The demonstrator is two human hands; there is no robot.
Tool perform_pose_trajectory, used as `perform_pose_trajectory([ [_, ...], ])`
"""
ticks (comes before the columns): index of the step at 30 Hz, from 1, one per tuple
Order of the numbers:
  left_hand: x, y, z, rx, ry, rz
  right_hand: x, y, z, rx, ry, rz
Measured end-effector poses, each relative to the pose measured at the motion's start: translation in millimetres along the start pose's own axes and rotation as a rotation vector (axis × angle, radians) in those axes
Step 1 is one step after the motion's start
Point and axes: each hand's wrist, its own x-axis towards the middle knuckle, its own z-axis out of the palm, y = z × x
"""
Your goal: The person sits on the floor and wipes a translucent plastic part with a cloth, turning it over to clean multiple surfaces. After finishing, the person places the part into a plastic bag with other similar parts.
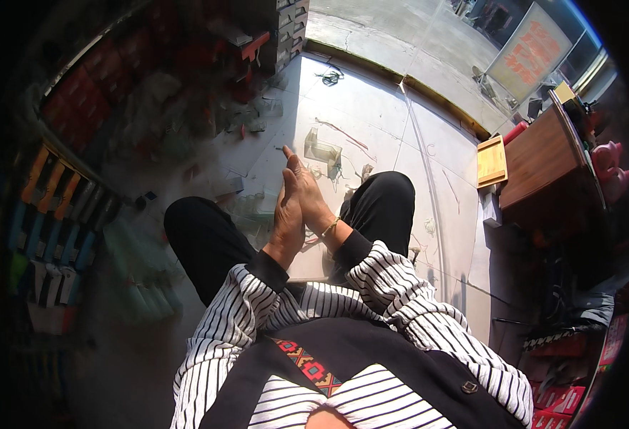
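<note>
My left hand (pixel 286 227) and my right hand (pixel 310 194) are pressed palm to palm above my knees. The right hand's fingers are stretched out straight and lie over those of the left, which are mostly hidden. A tiny greenish bit shows by the fingertips; whether anything lies between the palms I cannot make out. Beyond the hands, a clear plastic piece (pixel 316 149) rests on the pale tiled floor (pixel 382 118). Next to it lie thin reddish wires (pixel 346 134).
Dark coiled wire (pixel 331 76) lies near the doorway sill (pixel 371 66). On the right stands a brown wooden cabinet (pixel 543 164) with a yellow wooden board (pixel 492 162) against it. Packaged orange-handled tools (pixel 46 189) hang at left, near greenish clear plastic bundles (pixel 146 286).
</note>
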Motion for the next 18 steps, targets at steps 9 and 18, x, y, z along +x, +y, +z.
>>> perform_pose_trajectory([
  [9, 69.1, 20.9, -22.7, -0.067, 0.216, -0.036, 16.0, -6.6, 21.2, 0.125, -0.051, -0.218],
  [18, 178.4, -56.3, -80.6, 0.389, -0.144, -0.392, 188.8, 110.7, -61.1, -0.273, -0.271, 0.253],
])
